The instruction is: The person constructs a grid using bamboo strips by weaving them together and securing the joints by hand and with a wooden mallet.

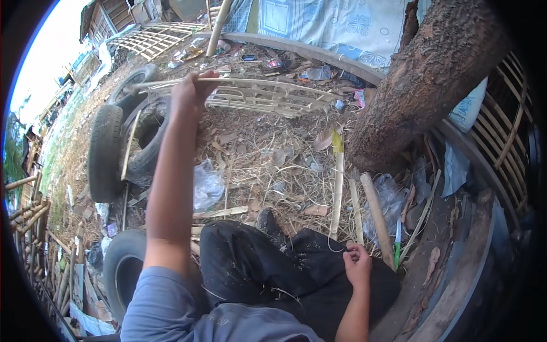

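My left hand point(192, 94) reaches far forward, its fingers closed on the edge strip of a pale bamboo lattice point(273, 90). The lattice stretches away to the right, low over the littered ground. By my right thigh, my right hand point(358, 265) has its fingers curled in a pinch. A thin pale strand point(331, 248) curves into its fingertips. Just beyond stands a flat bamboo strip point(337, 196) with a yellow-green piece at its top. To the right of that hand are a thick bamboo stick point(377, 219) and a knife with a green handle point(397, 255).
Old tyres point(105, 154) stand at the left, with another tyre point(126, 268) beside me. A thick tree trunk point(421, 85) leans at the right. Shavings point(273, 171) and plastic bags point(208, 185) litter the ground. A patterned sheet point(330, 25) hangs behind.
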A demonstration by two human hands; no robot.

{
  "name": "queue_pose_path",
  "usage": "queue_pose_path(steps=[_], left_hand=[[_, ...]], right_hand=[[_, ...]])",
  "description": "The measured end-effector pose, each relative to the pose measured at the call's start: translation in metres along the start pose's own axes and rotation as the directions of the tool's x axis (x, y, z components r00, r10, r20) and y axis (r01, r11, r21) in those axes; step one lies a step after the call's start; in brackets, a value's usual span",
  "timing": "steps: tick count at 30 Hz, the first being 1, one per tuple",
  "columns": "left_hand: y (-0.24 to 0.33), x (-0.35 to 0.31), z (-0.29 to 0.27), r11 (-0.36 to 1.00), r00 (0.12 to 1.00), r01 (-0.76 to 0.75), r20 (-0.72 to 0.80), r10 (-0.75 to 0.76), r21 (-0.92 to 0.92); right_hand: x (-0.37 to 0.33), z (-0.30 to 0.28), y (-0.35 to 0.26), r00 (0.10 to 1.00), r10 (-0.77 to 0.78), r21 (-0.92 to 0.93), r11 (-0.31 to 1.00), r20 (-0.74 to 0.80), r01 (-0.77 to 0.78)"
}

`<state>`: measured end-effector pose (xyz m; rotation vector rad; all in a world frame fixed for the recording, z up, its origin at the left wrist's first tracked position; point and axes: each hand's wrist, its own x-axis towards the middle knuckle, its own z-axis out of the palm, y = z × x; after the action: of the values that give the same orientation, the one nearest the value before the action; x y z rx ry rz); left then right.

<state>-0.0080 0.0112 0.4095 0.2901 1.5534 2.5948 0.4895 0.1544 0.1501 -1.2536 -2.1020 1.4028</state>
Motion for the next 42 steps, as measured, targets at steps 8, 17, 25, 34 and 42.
queue_pose_path(steps=[8, 17, 25, 34, 42], left_hand=[[0.17, -0.007, -0.024, 0.944, 0.976, -0.023, 0.213, -0.05, 0.328], [0.311, -0.122, -0.001, 0.437, 0.928, -0.365, 0.361, 0.096, 0.822], [0.398, -0.187, -0.008, -0.008, 0.806, -0.578, 0.572, 0.151, 0.816], [0.381, -0.181, 0.018, -0.268, 0.844, -0.481, 0.524, 0.118, 0.835], [0.339, -0.085, 0.03, -0.296, 0.691, -0.715, 0.705, -0.162, 0.633]], right_hand=[[0.006, -0.004, -0.009, 0.998, -0.051, 0.439, 0.898, 0.047, 0.025], [0.079, 0.15, -0.191, 0.901, -0.396, 0.433, 0.853, 0.177, 0.29], [0.105, 0.273, -0.187, 0.918, -0.326, 0.925, 0.368, 0.227, -0.098], [0.051, 0.215, -0.141, 0.699, -0.605, 0.924, 0.246, 0.381, -0.291], [-0.069, 0.152, -0.087, 0.653, -0.591, 0.862, 0.464, 0.474, -0.206]])
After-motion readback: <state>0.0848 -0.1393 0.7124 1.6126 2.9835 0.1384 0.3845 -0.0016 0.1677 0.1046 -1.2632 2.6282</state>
